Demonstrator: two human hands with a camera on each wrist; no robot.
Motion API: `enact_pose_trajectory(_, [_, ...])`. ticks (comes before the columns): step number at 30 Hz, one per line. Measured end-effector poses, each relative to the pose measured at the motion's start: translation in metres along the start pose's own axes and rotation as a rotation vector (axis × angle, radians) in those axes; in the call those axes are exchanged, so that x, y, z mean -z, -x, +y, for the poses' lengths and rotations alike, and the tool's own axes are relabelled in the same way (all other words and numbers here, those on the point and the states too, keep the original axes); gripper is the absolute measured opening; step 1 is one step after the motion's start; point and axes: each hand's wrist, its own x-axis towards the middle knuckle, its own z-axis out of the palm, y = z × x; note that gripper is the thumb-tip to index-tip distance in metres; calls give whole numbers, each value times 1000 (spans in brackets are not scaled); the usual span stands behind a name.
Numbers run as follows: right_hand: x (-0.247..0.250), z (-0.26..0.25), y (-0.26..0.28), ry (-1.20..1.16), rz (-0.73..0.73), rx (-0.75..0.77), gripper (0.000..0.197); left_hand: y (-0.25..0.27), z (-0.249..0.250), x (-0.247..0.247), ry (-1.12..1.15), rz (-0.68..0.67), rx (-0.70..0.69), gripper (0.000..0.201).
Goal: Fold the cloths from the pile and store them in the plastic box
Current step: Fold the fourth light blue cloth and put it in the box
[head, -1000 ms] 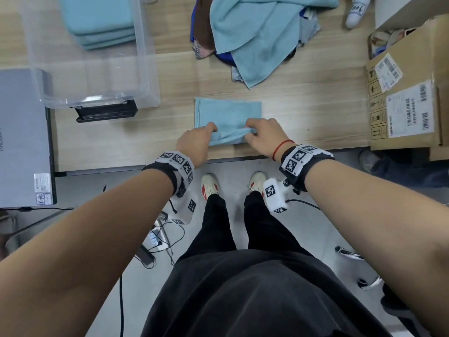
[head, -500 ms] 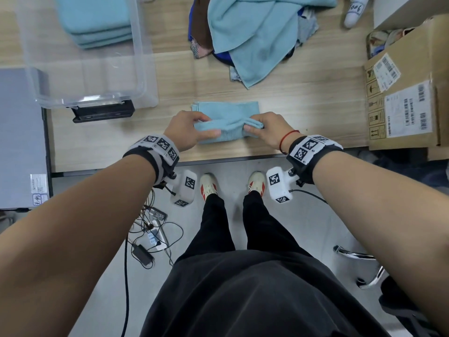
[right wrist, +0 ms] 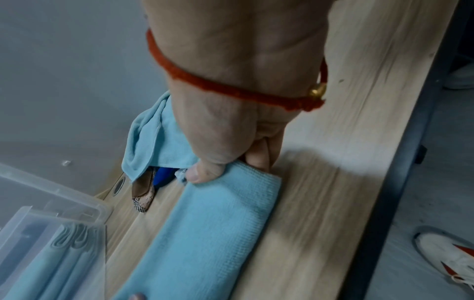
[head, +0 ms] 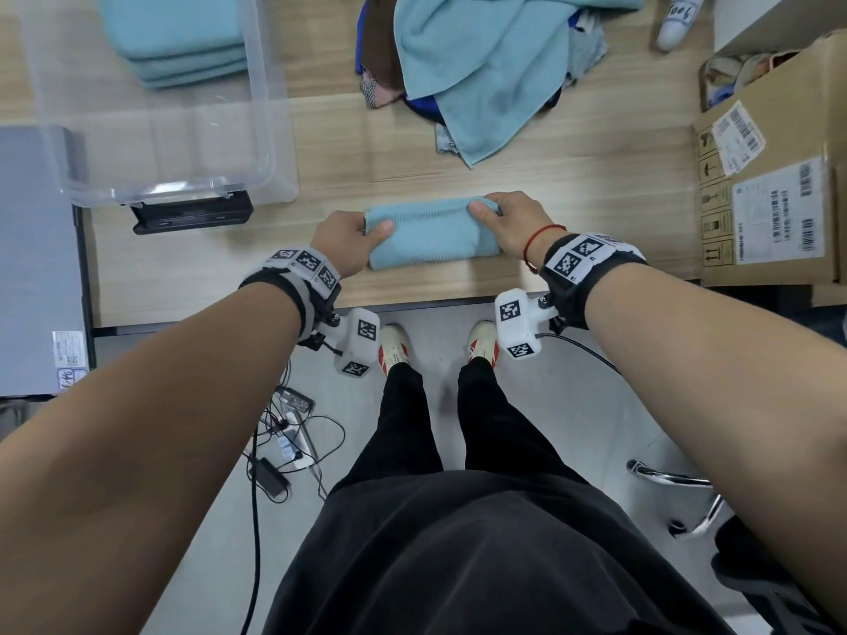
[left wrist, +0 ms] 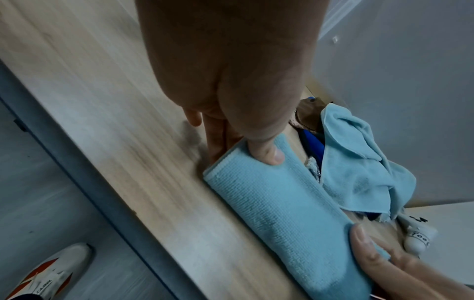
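On table (head: pixel 550 185), folded cloth (head: pixel 431 236) pinched by L hand (head: pixel 348 240) & R hand (head: pixel 508 222), fingertips hidden underneath.

Head camera looks steeply down; both wrist cameras look close along thumbs, sharing the folded cloth (head: pixel 431 233).

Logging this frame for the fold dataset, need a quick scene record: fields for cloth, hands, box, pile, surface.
cloth: light blue cloth, folded to a narrow band, flat on table near front edge
left hand: left hand pinches cloth's left end, thumb on top
right hand: right hand pinches cloth's right end, thumb on top
box: clear box at table's left, folded blue cloths stacked inside
pile: pile behind cloth, blue one on top
surface: wood table
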Motion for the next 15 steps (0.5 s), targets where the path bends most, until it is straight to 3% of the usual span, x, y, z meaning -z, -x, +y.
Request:
enact_pose_trajectory(5, [0, -8, -17, 117, 37, -107, 43, -7, 5, -4, -71, 60, 81, 52])
enact_pose_trajectory(8, [0, -8, -24, 155, 68, -182, 40, -9, 5, -3, -97, 40, 88, 55])
enact_pose_trajectory(13, [-3, -14, -25, 127, 127, -258, 52, -10, 4, -1, -142, 7, 139, 59])
enact_pose_trajectory(15, [-6, -13, -26, 142, 163, -267, 46, -11, 7, -1, -151, 2, 163, 59])
